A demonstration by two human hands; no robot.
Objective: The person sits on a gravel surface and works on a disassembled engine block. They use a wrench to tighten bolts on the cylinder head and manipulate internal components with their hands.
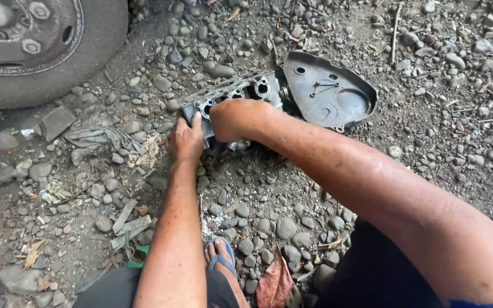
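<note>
A grey metal engine casing [241,91] with several round openings lies on stony ground in the upper middle of the head view. My left hand [186,140] grips its near left end, fingers over the edge. My right hand [234,120] presses against the casing's near side, its fingers curled under and hidden. Just right of the casing lies a flat grey metal cover plate [329,91], apart from both hands.
A vehicle tyre and wheel [35,45] fill the top left corner. A grey rag [101,137] lies left of my left hand. Loose stones, flat scraps and dry leaves cover the ground. My foot in a blue sandal [219,256] is at the bottom middle.
</note>
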